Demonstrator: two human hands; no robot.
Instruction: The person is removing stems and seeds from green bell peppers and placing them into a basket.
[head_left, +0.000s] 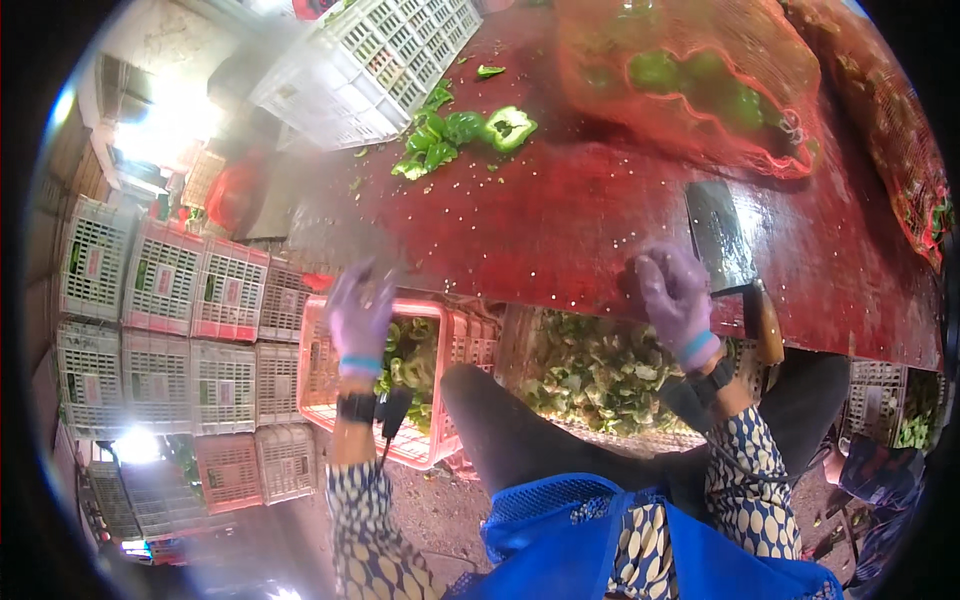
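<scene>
Peppers [428, 140], cut and bunched, lie toward the left edge of the table [480, 225], beside the white crate [395, 65]; more fill the pink crate [475, 345] below the near edge.

From the left: the stacked crates [165, 275] stand off the table; the left hand [360, 315], gloved, is over the pink crate, its fingers loosely apart and seemingly bare of any load, though blurred; whether it touches the rim I cannot tell; a sleeve or the dangling strap at that wrist could snag the rim if the arm pulled back quickly. The white crate sits tilted at the left edge; a knock could tip it onto the peppers.

Scraps [590, 375] heap below the near edge, mid-table; a careless drop there could mix good pieces with waste. The right hand [678, 300] is at the near edge, fingers curled; whether they pinch anything I cannot tell. Just right of it lies the cleaver [722, 235], handle reaching the near edge; a sideways sweep could meet the blade, or a bump on the handle send it toward the thigh; wet gloves would worsen the grip. Beyond, the bag [690, 85] slumps toward the far edge; its loose mesh could catch fingers.
</scene>
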